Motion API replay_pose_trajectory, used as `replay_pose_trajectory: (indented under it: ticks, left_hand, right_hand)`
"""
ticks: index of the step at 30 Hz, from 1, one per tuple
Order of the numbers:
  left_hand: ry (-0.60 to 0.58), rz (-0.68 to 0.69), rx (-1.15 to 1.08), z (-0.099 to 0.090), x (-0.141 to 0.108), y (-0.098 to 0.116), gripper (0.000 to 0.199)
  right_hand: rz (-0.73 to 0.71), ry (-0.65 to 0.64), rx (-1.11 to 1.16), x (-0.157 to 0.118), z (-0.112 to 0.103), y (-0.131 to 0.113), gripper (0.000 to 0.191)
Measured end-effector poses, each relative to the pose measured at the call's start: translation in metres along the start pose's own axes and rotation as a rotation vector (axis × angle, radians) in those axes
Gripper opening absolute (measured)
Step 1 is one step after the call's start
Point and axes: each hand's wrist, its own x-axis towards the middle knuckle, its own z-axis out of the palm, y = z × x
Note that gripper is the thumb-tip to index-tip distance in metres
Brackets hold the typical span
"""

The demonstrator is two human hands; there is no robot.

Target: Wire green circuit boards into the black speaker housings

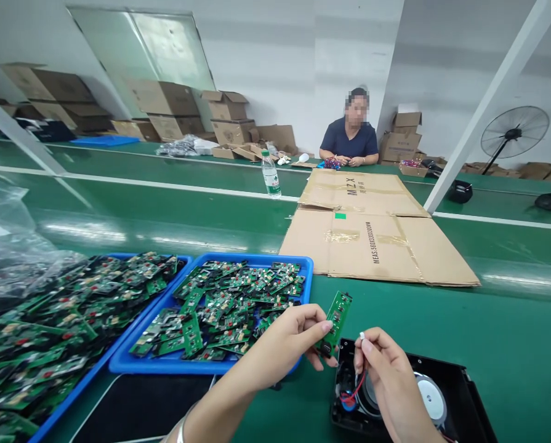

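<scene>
A small green circuit board [338,320] is gripped upright between the thumb and fingers of my left hand [305,335], just right of the blue tray. My right hand [383,363] pinches a small white connector [362,336], with red and dark wires [359,389] running down below it. Under and around my right hand lies an open black casing [464,394] with a round speaker [430,399] inside. The board and the connector are close but apart. Many similar boards fill the blue tray [308,271].
A second heap of boards [63,332] lies at the left beside a plastic bag [7,240]. A dark flat pad [146,406] is at the bottom. Flattened cardboard [377,246] and a bottle [270,175] lie ahead. A person [349,138] sits across the tables.
</scene>
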Motion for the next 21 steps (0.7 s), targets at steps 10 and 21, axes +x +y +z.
replay_pose_trajectory:
  ticks: [10, 21]
  left_hand:
    - [0.065, 0.226, 0.485, -0.015, -0.006, 0.005, 0.015]
    - [-0.124, 0.269, -0.109, -0.015, -0.003, -0.003, 0.043]
  right_hand:
    - [0.028, 0.095, 0.078, 0.003, -0.005, -0.005, 0.031]
    - [-0.004, -0.107, -0.378, -0.008, 0.000, -0.015, 0.035]
